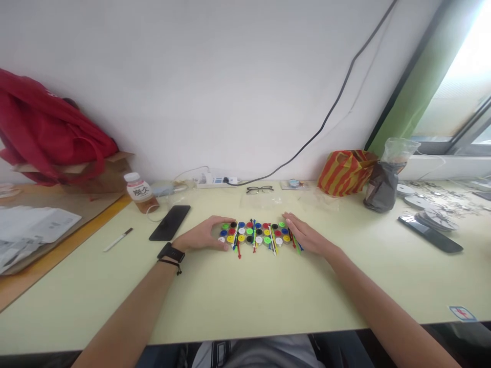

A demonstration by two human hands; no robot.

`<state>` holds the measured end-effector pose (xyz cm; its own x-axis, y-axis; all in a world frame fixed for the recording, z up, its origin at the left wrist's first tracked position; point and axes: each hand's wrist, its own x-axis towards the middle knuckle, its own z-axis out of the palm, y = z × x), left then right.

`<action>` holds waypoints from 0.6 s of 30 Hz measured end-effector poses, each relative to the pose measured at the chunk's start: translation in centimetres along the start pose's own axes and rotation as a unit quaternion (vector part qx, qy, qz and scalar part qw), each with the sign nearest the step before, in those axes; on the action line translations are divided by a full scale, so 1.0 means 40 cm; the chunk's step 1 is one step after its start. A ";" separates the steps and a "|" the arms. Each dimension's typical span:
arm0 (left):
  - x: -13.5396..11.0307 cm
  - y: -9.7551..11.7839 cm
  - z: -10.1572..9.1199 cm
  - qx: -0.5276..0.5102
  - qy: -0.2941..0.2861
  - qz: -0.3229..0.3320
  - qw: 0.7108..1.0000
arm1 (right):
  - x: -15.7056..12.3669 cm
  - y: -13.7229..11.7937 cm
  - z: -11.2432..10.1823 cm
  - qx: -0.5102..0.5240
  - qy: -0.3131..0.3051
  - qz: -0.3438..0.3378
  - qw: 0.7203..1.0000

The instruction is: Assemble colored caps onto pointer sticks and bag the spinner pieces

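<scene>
Several small round discs [259, 240] in red, blue, green, yellow, black and white lie on the table in a block of three rows. Thin coloured arrow-shaped sticks [254, 236] lie across them in a few bundles. My left hand [203, 234] rests at the block's left end, its thumb and fingers spread around the corner discs. At the right end, my right hand [303, 234] lies with fingers stretched out beside the last discs and an arrow bundle, partly covering it. Whether either hand presses on the discs, I cannot tell.
A black phone [170, 223], a drink bottle [140, 192] and a white pen [118, 239] are on the left. Glasses [260, 189] lie behind the discs. To the right are a striped bag [341, 173], a dark phone [429, 234] and metal discs [441, 221].
</scene>
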<state>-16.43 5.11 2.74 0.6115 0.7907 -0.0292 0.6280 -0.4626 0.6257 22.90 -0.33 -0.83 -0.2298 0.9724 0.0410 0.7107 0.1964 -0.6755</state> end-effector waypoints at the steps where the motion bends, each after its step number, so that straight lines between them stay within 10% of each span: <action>1: 0.003 0.000 0.004 -0.004 0.005 0.003 1.000 | 0.000 0.001 0.001 0.001 -0.002 0.001 1.000; 18: 0.051 -0.019 0.055 -0.107 0.167 -0.032 0.980 | -0.003 -0.005 -0.001 0.001 -0.005 0.008 1.000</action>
<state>-14.61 6.19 0.50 0.3605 0.9188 0.1605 0.5230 -0.3416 0.7809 22.80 -0.48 -0.68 -0.2253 0.9740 0.0225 0.7125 0.1805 -0.6781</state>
